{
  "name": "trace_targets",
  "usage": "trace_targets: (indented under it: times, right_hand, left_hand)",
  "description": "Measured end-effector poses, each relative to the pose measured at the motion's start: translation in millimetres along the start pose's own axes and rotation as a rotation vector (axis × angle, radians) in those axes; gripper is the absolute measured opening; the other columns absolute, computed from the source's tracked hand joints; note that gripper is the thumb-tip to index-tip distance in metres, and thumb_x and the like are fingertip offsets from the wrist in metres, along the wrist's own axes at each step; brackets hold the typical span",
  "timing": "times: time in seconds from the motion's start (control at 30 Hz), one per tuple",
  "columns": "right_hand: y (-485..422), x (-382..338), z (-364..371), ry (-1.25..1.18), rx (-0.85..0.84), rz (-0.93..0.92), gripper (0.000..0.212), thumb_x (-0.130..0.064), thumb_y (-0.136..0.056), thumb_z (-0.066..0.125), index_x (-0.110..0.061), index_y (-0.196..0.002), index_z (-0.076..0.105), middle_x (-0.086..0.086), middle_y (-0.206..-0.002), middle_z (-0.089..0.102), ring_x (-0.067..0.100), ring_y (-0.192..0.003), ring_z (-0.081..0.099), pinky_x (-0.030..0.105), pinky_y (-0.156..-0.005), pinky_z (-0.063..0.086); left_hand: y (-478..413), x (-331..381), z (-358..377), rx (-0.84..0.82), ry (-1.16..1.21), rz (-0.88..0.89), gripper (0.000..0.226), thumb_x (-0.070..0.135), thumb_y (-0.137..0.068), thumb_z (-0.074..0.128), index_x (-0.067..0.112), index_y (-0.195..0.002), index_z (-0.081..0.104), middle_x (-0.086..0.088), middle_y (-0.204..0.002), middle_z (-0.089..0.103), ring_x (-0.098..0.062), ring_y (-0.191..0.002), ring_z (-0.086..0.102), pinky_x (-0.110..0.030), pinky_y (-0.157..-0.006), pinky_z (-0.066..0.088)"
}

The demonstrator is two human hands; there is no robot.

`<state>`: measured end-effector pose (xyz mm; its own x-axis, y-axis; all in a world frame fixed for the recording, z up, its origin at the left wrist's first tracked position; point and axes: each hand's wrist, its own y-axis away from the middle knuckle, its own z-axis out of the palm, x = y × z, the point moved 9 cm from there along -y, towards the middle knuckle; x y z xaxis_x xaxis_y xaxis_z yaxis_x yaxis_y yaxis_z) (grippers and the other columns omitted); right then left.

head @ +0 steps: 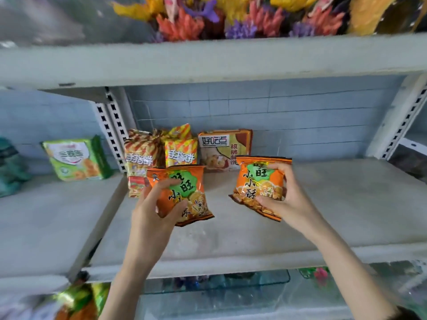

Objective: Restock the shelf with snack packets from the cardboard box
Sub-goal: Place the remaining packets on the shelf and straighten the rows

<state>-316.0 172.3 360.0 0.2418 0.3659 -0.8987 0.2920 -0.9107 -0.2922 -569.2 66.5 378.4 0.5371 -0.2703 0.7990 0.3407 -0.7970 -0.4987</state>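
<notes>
My left hand (151, 209) grips an orange snack packet (184, 192) with a green label, held over the grey shelf board (254, 232). My right hand (284, 197) grips a second orange snack packet (258, 183) of the same kind, a little to the right and further back. Both packets are upright and tilted slightly. The cardboard box is out of view.
At the shelf's back stand two striped yellow-red packets (138, 155) (181, 148) and a brown biscuit pack (221, 148). A green packet (76, 158) leans in the left bay. Slotted uprights (111, 125) (397, 125) flank the bay. Coloured flowers (242, 17) fill the shelf above.
</notes>
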Motion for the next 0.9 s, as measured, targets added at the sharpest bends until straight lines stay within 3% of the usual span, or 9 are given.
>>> trace_targets:
  times: [0.1, 0.27, 0.37, 0.47, 0.53, 0.6, 0.73, 0.9]
  right_hand:
    - [-18.3, -17.1, 34.6, -0.029, -0.041, -0.061, 0.064, -0.003, -0.075, 0.077, -0.037, -0.116, 0.041, -0.012, -0.119, 0.053, 0.009, -0.103, 0.061, 0.024, -0.085, 0.052]
    - [-45.6, -39.5, 83.5, -0.052, -0.118, -0.126, 0.06, -0.01, -0.075, 0.079, -0.038, -0.113, 0.042, -0.003, -0.12, 0.053, 0.008, -0.104, 0.059, 0.024, -0.086, 0.051]
    - [-60.1, -50.1, 112.4, -0.034, -0.202, -0.156, 0.055, -0.016, -0.076, 0.079, -0.04, -0.11, 0.042, -0.005, -0.12, 0.05, 0.006, -0.103, 0.058, 0.021, -0.083, 0.052]
    - [-70.9, -61.2, 138.7, -0.024, -0.25, -0.203, 0.054, -0.019, -0.076, 0.079, -0.043, -0.106, 0.042, -0.02, -0.113, 0.049, -0.009, -0.097, 0.054, 0.007, -0.073, 0.046]
    - [-75.8, -66.0, 155.7, -0.047, -0.283, -0.219, 0.054, -0.018, -0.076, 0.079, -0.044, -0.106, 0.042, -0.025, -0.109, 0.048, -0.015, -0.095, 0.052, 0.003, -0.072, 0.043]
    - [-79.1, -69.6, 173.6, -0.047, -0.323, -0.224, 0.054, -0.02, -0.076, 0.079, -0.046, -0.106, 0.042, -0.03, -0.106, 0.049, -0.014, -0.095, 0.052, 0.004, -0.073, 0.043]
    - [-86.2, -85.1, 206.5, -0.029, -0.367, -0.266, 0.053, -0.023, -0.076, 0.079, -0.043, -0.109, 0.042, -0.034, -0.107, 0.049, -0.014, -0.098, 0.051, 0.0, -0.074, 0.039]
    - [-89.4, -98.3, 260.5, -0.023, -0.435, -0.267, 0.053, -0.025, -0.078, 0.077, -0.045, -0.11, 0.041, -0.025, -0.111, 0.051, -0.013, -0.096, 0.054, 0.003, -0.072, 0.044]
  left_hand:
    - [-6.0, -8.2, -38.0, 0.069, -0.053, -0.009, 0.042, 0.014, -0.079, 0.074, 0.047, -0.1, 0.059, 0.009, -0.07, 0.047, -0.004, -0.06, 0.049, -0.012, -0.056, 0.043]
    - [-16.9, -27.0, -89.7, 0.136, -0.078, -0.094, 0.04, 0.016, -0.08, 0.074, 0.05, -0.097, 0.061, 0.0, -0.081, 0.059, -0.017, -0.071, 0.057, -0.042, -0.07, 0.054]
    - [-18.6, -38.8, -112.3, 0.148, -0.089, -0.128, 0.039, 0.013, -0.08, 0.074, 0.046, -0.095, 0.061, -0.002, -0.08, 0.06, -0.012, -0.065, 0.054, -0.034, -0.067, 0.051]
    - [-15.5, -51.1, -136.5, 0.17, -0.097, -0.143, 0.037, 0.008, -0.08, 0.074, 0.039, -0.096, 0.062, 0.006, -0.068, 0.051, -0.005, -0.054, 0.044, -0.015, -0.054, 0.041]
    - [-13.9, -60.2, -153.7, 0.189, -0.097, -0.166, 0.037, 0.005, -0.079, 0.074, 0.036, -0.097, 0.063, 0.004, -0.064, 0.048, -0.004, -0.052, 0.041, -0.012, -0.05, 0.037]
    - [-13.9, -69.1, -171.9, 0.205, -0.096, -0.191, 0.04, 0.006, -0.078, 0.074, 0.041, -0.094, 0.063, 0.005, -0.061, 0.052, -0.007, -0.054, 0.045, -0.014, -0.051, 0.042]
    - [-19.2, -83.4, -210.0, 0.225, -0.067, -0.211, 0.047, 0.006, -0.077, 0.074, 0.05, -0.088, 0.064, 0.013, -0.08, 0.068, -0.006, -0.061, 0.058, -0.022, -0.052, 0.053]
    - [-28.5, -113.7, -255.7, 0.242, 0.004, -0.262, 0.043, 0.004, -0.076, 0.073, 0.045, -0.087, 0.066, -0.01, -0.085, 0.069, -0.017, -0.071, 0.063, -0.039, -0.059, 0.058]
